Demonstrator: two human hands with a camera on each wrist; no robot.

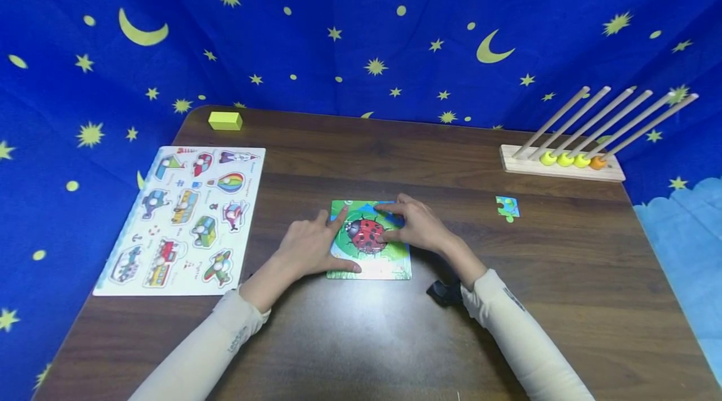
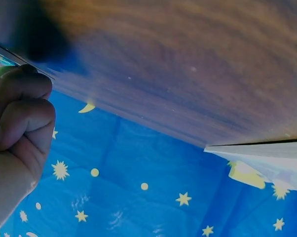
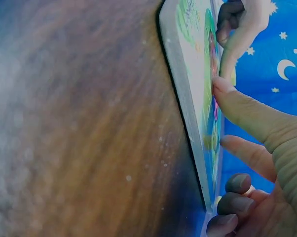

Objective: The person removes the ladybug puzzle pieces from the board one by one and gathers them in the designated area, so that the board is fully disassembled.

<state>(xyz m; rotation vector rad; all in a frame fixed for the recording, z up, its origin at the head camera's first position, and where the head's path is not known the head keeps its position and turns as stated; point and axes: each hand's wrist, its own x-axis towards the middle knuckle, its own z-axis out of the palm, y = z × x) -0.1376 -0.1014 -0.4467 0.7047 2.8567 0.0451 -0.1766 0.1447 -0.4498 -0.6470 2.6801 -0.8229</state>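
Observation:
A ladybug jigsaw puzzle [image 1: 369, 268] lies on the table between both hands. My left hand [image 1: 307, 245] is at its left side, index finger stretched toward the top edge and thumb across the lower left; the other fingers curl under in the left wrist view. From the right, my right hand [image 1: 423, 225] reaches over the puzzle, thumb on the ladybug picture and index finger near the top right. In the right wrist view, that thumb [image 3: 225, 86] presses on the board's face, spread apart from the index finger. A loose puzzle piece [image 1: 509, 207] lies further right.
On the left is a white picture board [image 1: 194, 232] with vehicle shapes, a yellow block [image 1: 225, 121] behind it. A wooden peg rack [image 1: 524, 163] with upright sticks and several beads stands back right. A black object [image 1: 442, 293] is beside the right wrist. Blue starry cloth [image 1: 361, 31] hangs behind.

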